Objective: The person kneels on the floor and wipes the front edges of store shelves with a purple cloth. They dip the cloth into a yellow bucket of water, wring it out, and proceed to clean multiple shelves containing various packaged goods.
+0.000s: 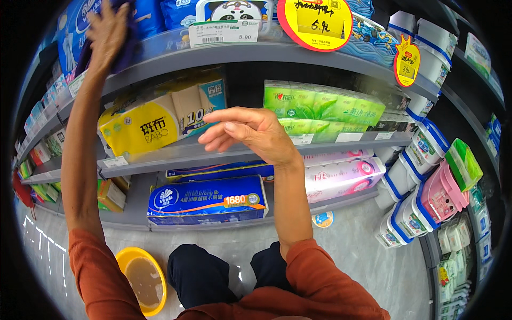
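My left hand point(105, 38) reaches up to the top shelf at the upper left, fingers spread over a dark purple cloth point(125, 44). Behind the cloth stands a blue Vinda pack point(72, 40). My right hand point(254, 134) hovers bare and loosely bent, its fingers a little apart, before the middle shelf. It overlaps the view between a yellow Babo paper-roll pack point(140, 128) and green tissue packs point(320, 102). On the lowest shelf lies a blue Vinda tissue pack point(206, 200), with pink-and-white roll packs point(344, 180) to its right.
A yellow basin point(163, 280) of cloudy water stands on the floor beside my knees. Stacked white buckets point(412, 218) and a pink bucket point(444, 192) rise at the right. Round yellow price signs point(316, 40) project from the top shelf edge point(240, 54).
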`<state>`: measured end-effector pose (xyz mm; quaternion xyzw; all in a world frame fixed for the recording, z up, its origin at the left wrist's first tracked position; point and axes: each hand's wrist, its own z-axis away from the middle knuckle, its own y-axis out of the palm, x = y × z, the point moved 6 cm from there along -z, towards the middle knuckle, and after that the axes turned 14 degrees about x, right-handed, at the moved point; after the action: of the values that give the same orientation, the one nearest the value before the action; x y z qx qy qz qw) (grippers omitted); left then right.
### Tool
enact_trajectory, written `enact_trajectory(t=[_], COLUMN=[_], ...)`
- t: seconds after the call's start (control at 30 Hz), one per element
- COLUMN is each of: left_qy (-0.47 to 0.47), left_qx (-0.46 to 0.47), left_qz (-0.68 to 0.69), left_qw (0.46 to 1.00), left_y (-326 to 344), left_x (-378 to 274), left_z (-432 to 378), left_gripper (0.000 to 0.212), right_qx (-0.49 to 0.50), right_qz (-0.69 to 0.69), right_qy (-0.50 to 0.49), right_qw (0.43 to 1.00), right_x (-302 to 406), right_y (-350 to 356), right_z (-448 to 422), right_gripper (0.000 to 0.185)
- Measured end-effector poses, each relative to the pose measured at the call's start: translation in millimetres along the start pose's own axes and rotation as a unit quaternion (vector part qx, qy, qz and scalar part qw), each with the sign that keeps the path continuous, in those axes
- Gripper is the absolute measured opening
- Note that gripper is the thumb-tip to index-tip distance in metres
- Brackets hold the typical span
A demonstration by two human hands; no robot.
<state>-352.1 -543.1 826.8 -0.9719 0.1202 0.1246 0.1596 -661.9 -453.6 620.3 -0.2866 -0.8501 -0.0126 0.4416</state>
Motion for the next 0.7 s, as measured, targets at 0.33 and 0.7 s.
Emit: enact_trajectory(t=[0.33,0.7], left_qy=[0.287,0.227], left_qx=[-0.037,0.027], left_qz=[-0.087,-0.067], left_qw=[0.953,0.971], left_y=[-32,-11], left_x=[28,-8], left_z=[3,30], left_gripper=[0.052,0.059], right_qx=[-0.004,-0.078], right_qz=[-0.003,-0.009], right_qy=[0.0,-0.059], right_qw=[1.0,0.995], right_x=[3,14], right_y=[-4,-16], right_z=[9,12], right_gripper=[0.034,0.033])
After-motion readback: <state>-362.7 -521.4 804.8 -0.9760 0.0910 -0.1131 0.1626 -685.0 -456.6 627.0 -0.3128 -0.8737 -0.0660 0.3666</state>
